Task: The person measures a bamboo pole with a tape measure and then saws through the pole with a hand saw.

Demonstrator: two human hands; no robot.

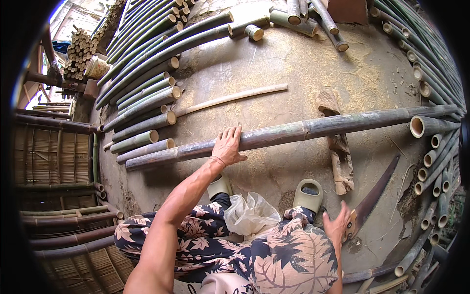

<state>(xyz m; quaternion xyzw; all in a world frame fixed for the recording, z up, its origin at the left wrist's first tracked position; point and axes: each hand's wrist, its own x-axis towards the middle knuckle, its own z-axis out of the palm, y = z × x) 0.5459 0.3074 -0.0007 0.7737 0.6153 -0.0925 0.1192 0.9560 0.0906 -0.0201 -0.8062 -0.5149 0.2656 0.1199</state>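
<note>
A long dark bamboo pole [274, 135] lies crosswise in front of me, its right part resting over a notched wooden block [341, 166]. My left hand [227, 146] grips the pole left of its middle, fingers over the top and thumb on the near side. Beside my right knee, my right hand [337, 224] is open, its thumb and fingers apart. Right next to it is the wooden handle of a hand saw [372, 198], whose dark blade slants away to the upper right. Part of the handle is hidden by the hand.
Cut bamboo poles [147, 98] lie in rows at the left, with more bamboo [431, 161] along the right. A thin bamboo strip [232, 98] lies beyond the pole. Sawdust covers the floor. A pale plastic bag [251, 214] sits between my legs, near my green clogs [308, 194].
</note>
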